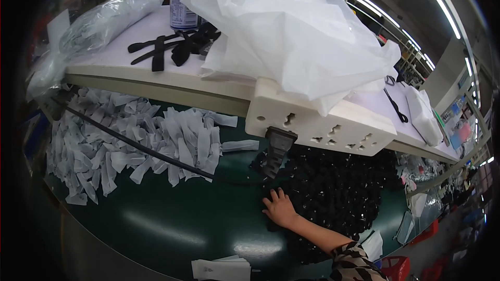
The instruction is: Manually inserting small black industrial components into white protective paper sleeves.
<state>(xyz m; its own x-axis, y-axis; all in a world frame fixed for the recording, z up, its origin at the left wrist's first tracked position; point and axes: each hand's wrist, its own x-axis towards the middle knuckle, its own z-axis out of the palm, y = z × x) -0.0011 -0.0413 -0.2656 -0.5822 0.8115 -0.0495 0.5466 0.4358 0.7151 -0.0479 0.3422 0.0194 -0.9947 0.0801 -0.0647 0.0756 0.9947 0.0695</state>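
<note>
My right hand (281,209) reaches in from the lower right in a camouflage-patterned sleeve. Its fingers are apart and lie at the left edge of a wide heap of small black pieces (333,198) with tiny light specks. I cannot make out what kind of pieces they are. Nothing shows in the grip. My left hand is out of sight. On the green tabletop (156,224), a loose pile of whitish translucent strips or small sleeves (114,140) spreads to the left. Near the front edge lies a stack of white paper pieces (221,269).
Over the table runs a shelf (156,80) bearing a power strip (317,119) with a black plug (278,148). Its cable (135,144) crosses above the whitish pile. White sheeting (302,31), black straps (174,47), a spray can (186,0) and a plastic-wrapped bundle (112,21) lie on top.
</note>
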